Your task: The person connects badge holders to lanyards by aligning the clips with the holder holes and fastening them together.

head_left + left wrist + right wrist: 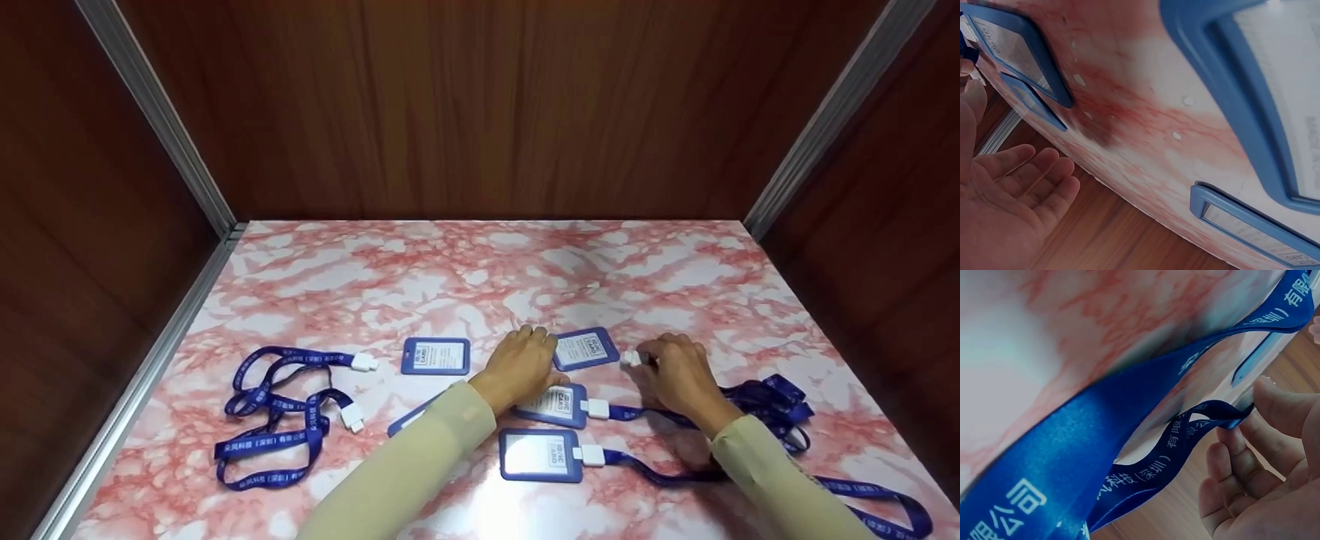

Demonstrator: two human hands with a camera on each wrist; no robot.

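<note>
My right hand (679, 375) pinches the end of a blue lanyard (1233, 417) between thumb and fingers. Its white clip (631, 358) points left at a blue-framed badge holder (587, 349), with a small gap between them. My left hand (517, 367) is at the left edge of that badge holder, its fingers nearly straight in the left wrist view; whether it touches the holder I cannot tell. Under the left hand lies another badge holder (551, 409), partly covered, joined to a white clip (598, 409). Nearer me, a third badge holder (540, 455) joins a clip (591, 455).
One loose badge holder (436, 355) lies left of my hands, and another (411, 414) is mostly hidden by my left sleeve. Tangled blue lanyards (274, 420) with white clips lie at left. More lanyards (772, 405) are heaped at right. Wooden walls (480, 112) enclose the marbled table (450, 262).
</note>
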